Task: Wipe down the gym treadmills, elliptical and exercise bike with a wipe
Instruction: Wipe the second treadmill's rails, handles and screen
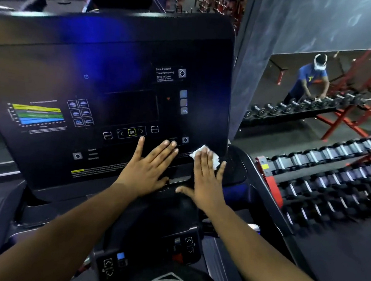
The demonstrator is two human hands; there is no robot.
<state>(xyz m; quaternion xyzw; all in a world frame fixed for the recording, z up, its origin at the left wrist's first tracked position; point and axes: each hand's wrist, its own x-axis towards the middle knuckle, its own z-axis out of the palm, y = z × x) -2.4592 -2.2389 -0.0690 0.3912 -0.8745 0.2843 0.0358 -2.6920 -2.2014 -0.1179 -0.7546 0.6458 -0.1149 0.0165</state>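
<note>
Gym treadmill console [108, 93], left hand [149, 167] flat on it, fingers straight, right hand [206, 178] pressing white wipe [214, 158] flat near right edge

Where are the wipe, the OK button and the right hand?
wipe [214, 160]: head view, white corner right of the fingers.
OK button [132, 132]: head view, its centre.
right hand [205, 180]: head view, back of the hand.

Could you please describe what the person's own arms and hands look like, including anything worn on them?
Both forearms are bare, with no sleeves in view. The left hand and right hand wear no gloves, rings, watch or wristband that can be seen.
</note>
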